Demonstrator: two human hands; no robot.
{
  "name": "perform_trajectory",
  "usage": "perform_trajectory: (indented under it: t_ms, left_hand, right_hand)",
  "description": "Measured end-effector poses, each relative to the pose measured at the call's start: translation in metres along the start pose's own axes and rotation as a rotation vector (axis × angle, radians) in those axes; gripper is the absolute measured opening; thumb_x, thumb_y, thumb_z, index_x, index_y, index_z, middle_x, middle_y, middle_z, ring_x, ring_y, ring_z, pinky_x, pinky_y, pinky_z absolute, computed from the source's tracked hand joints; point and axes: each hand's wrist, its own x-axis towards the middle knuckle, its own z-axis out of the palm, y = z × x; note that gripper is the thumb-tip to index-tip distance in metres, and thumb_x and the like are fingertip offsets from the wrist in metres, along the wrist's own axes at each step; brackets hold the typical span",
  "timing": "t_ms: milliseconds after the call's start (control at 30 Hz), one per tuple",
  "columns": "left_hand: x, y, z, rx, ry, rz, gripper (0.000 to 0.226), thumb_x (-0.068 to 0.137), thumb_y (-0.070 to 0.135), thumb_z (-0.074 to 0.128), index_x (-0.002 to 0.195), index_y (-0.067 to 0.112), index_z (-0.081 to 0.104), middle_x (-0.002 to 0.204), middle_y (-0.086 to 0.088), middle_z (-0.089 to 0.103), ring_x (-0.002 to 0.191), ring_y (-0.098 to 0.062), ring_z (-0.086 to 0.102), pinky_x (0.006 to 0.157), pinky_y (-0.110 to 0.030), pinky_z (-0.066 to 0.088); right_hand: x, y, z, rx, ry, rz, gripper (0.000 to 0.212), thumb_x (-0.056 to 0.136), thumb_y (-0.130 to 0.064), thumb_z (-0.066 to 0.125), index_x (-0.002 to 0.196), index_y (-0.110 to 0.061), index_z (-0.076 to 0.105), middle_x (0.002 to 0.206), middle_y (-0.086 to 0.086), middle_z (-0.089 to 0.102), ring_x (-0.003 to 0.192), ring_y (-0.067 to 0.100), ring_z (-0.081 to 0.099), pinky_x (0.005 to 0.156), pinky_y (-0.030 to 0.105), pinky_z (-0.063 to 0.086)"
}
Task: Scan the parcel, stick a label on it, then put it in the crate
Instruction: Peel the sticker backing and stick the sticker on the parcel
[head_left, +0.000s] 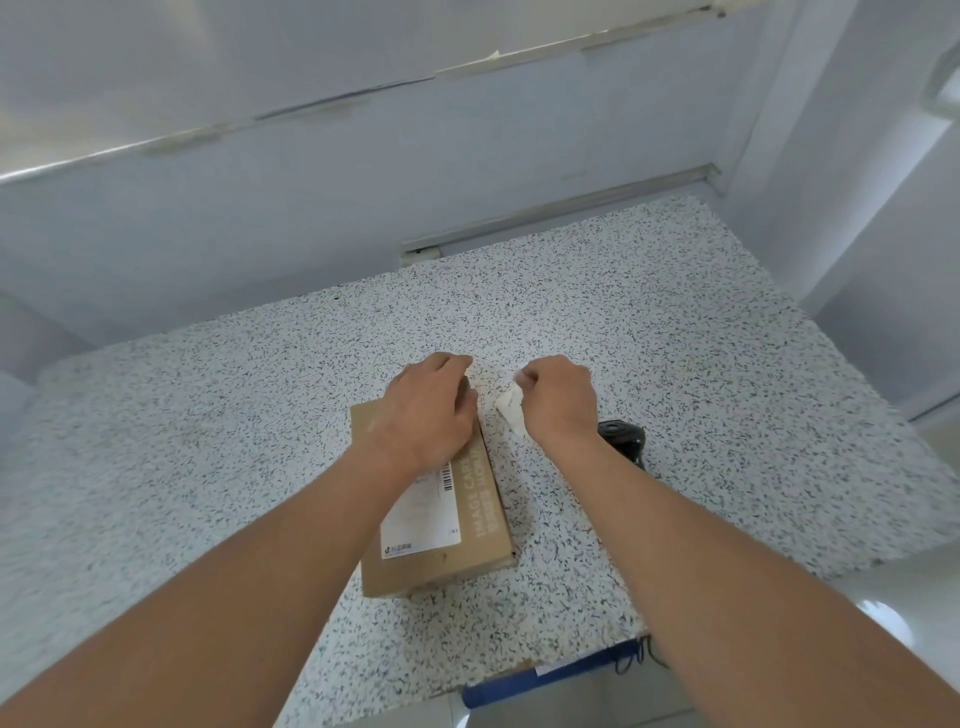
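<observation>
A flat brown cardboard parcel (467, 525) lies on the speckled counter (649, 364), with a white shipping label with a barcode on its top. My left hand (428, 410) hovers over the parcel's far end, fingers curled; what its fingertips pinch is hidden. My right hand (561, 400) is just right of the parcel, fingers closed on a small white label strip (511, 410) that hangs down from it. A black handheld scanner (623, 434) lies on the counter behind my right wrist, mostly hidden.
A blue crate edge (550, 675) shows below the counter's front edge, with a black cable beside it. A pale wall and a sliding window track run behind the counter. White floor tiles lie at the lower right.
</observation>
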Motion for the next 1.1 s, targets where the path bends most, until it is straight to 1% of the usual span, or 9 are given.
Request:
perform_trajectory:
  t_ms: [133, 200, 333, 433, 533, 600, 733, 900, 1100]
  left_hand:
    - [-0.006, 0.007, -0.014, -0.074, 0.055, 0.018, 0.034, 0.100, 0.022, 0.055, 0.131, 0.015, 0.068, 0.132, -0.002, 0.060, 0.118, -0.023, 0.058, 0.099, -0.032, 0.045]
    - [-0.012, 0.013, -0.023, -0.160, 0.096, -0.022, 0.026, 0.099, 0.023, 0.061, 0.121, 0.018, 0.075, 0.120, 0.001, 0.063, 0.111, -0.019, 0.058, 0.089, -0.026, 0.041]
    - [-0.024, 0.030, -0.052, -0.220, 0.113, -0.021, 0.020, 0.097, 0.027, 0.067, 0.112, 0.023, 0.079, 0.108, 0.004, 0.067, 0.100, -0.014, 0.062, 0.088, -0.029, 0.047]
    - [-0.035, 0.045, -0.075, -0.291, 0.136, -0.036, 0.016, 0.096, 0.028, 0.068, 0.101, 0.025, 0.082, 0.089, 0.007, 0.071, 0.083, -0.013, 0.064, 0.075, -0.024, 0.050]
    - [-0.045, 0.057, -0.095, -0.476, 0.180, -0.130, 0.013, 0.094, 0.029, 0.070, 0.100, 0.026, 0.082, 0.080, 0.017, 0.072, 0.075, 0.002, 0.065, 0.064, -0.013, 0.042]
    - [-0.051, 0.062, -0.108, -0.636, 0.211, -0.184, 0.011, 0.093, 0.027, 0.072, 0.096, 0.026, 0.082, 0.077, 0.016, 0.074, 0.070, 0.004, 0.066, 0.068, -0.017, 0.048]
    - [-0.062, 0.074, -0.136, -0.879, 0.213, -0.225, 0.011, 0.093, 0.018, 0.072, 0.094, 0.021, 0.083, 0.085, 0.004, 0.080, 0.085, -0.018, 0.077, 0.087, -0.041, 0.062]
    - [-0.073, 0.087, -0.163, -1.001, 0.265, -0.220, 0.009, 0.092, 0.016, 0.073, 0.091, 0.016, 0.082, 0.084, -0.002, 0.081, 0.083, -0.018, 0.079, 0.084, -0.038, 0.064]
    - [-0.087, 0.107, -0.194, -1.128, 0.298, -0.182, 0.008, 0.090, 0.014, 0.076, 0.094, 0.008, 0.081, 0.084, -0.011, 0.080, 0.085, -0.025, 0.079, 0.082, -0.035, 0.064]
  right_hand:
    - [-0.016, -0.013, -0.022, 0.352, 0.125, -0.016, 0.010, 0.094, -0.025, 0.076, 0.088, -0.021, 0.083, 0.073, -0.015, 0.069, 0.070, 0.004, 0.066, 0.066, 0.018, 0.050]
    - [-0.028, -0.022, -0.034, 0.510, 0.122, 0.028, 0.002, 0.087, -0.025, 0.082, 0.086, -0.024, 0.083, 0.072, -0.017, 0.072, 0.071, 0.001, 0.070, 0.075, 0.026, 0.060]
    - [-0.047, -0.042, -0.064, 0.660, 0.068, 0.082, 0.019, 0.081, -0.021, 0.088, 0.069, -0.031, 0.076, 0.066, -0.010, 0.075, 0.061, 0.013, 0.075, 0.070, 0.038, 0.065]
    - [-0.060, -0.058, -0.088, 0.693, -0.009, 0.053, 0.012, 0.079, -0.022, 0.090, 0.076, -0.026, 0.079, 0.067, -0.007, 0.077, 0.062, 0.017, 0.076, 0.069, 0.037, 0.066]
    - [-0.070, -0.071, -0.108, 0.764, -0.097, 0.030, 0.006, 0.085, -0.017, 0.085, 0.084, -0.021, 0.082, 0.074, -0.005, 0.079, 0.068, 0.014, 0.077, 0.073, 0.035, 0.066]
    - [-0.076, -0.078, -0.118, 0.782, -0.145, 0.003, 0.009, 0.088, -0.015, 0.081, 0.085, -0.024, 0.081, 0.079, -0.004, 0.080, 0.074, 0.014, 0.078, 0.078, 0.034, 0.065]
    - [-0.085, -0.092, -0.137, 0.871, -0.205, -0.057, 0.027, 0.096, -0.009, 0.072, 0.083, -0.033, 0.078, 0.088, -0.004, 0.081, 0.087, 0.013, 0.078, 0.084, 0.031, 0.063]
    - [-0.096, -0.104, -0.164, 0.945, -0.240, -0.135, 0.043, 0.097, 0.004, 0.063, 0.084, -0.033, 0.080, 0.091, -0.007, 0.081, 0.093, 0.011, 0.077, 0.081, 0.021, 0.060]
    - [-0.106, -0.120, -0.198, 0.902, -0.175, -0.233, 0.024, 0.088, 0.001, 0.077, 0.098, -0.020, 0.082, 0.092, -0.003, 0.081, 0.089, 0.013, 0.077, 0.084, 0.027, 0.062]
